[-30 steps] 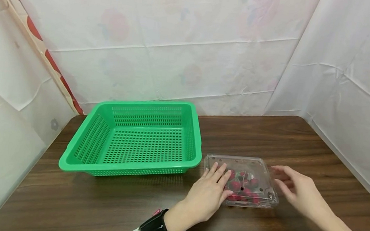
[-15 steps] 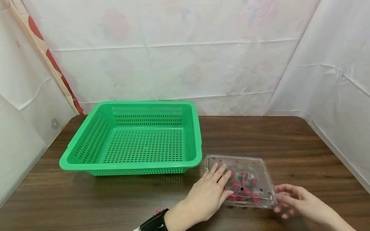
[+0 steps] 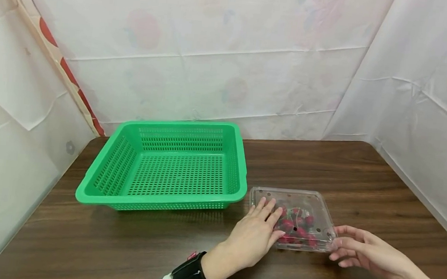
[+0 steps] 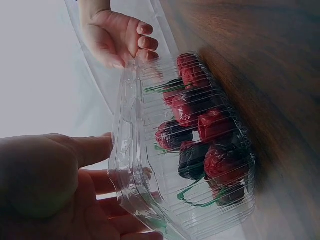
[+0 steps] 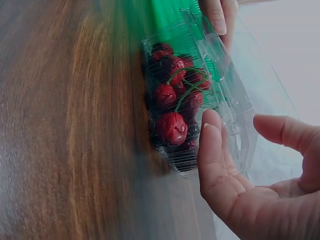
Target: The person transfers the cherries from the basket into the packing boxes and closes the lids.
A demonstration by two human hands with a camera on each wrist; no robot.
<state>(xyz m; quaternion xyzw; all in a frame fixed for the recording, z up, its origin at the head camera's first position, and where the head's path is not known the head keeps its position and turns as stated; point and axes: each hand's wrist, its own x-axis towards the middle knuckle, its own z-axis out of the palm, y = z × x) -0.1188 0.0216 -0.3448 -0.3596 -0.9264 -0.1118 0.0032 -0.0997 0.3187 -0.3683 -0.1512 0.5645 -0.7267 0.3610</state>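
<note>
A clear plastic clamshell box with a lid lies on the table to the right of the green basket. Inside are several red cherries with green stems, gathered toward the near side. My left hand rests flat on the lid's left part, fingers spread. At the box's near right corner, my right hand holds the lid rim, thumb above and fingers along the side below. In the left wrist view, the thumb of that right hand meets the lid corner. The lid looks closed.
A green perforated plastic basket with nothing in it stands left of the box. The dark wood-grain table is bordered by white curtains at the back and sides.
My right hand has come down from beside the box's right side to its near right corner, and its fingers now meet the rim. The left hand stays on the lid.
</note>
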